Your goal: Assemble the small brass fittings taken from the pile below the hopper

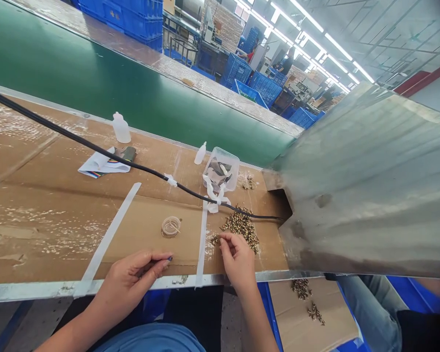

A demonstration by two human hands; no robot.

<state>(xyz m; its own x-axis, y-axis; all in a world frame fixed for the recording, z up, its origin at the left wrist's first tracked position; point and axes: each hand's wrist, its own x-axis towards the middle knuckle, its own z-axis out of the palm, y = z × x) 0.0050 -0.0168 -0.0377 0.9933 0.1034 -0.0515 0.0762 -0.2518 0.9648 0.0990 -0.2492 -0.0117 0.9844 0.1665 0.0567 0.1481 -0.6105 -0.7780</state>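
My left hand [137, 274] is above the table's front edge, thumb and forefinger pinched on a tiny dark blue piece [170, 258] whose kind I cannot make out. My right hand [237, 259] reaches to the near left side of a pile of small brass-and-black parts [242, 226]. Its thumb and forefinger are closed at a few loose parts [215, 239], and what lies between the fingertips is hidden. Between and beyond the hands sits a small round clear dish [171, 226] with a thin pale stick [174, 226] across it.
A black cable [150, 171] crosses the cardboard-covered table [150, 205] into a metal housing [352, 195] on the right. Behind are a plastic tub [234, 168], two white bottles [121, 129] and a green conveyor [132, 93]. More parts [301, 289] lie on cardboard lower right, near a seated person's leg [366, 308].
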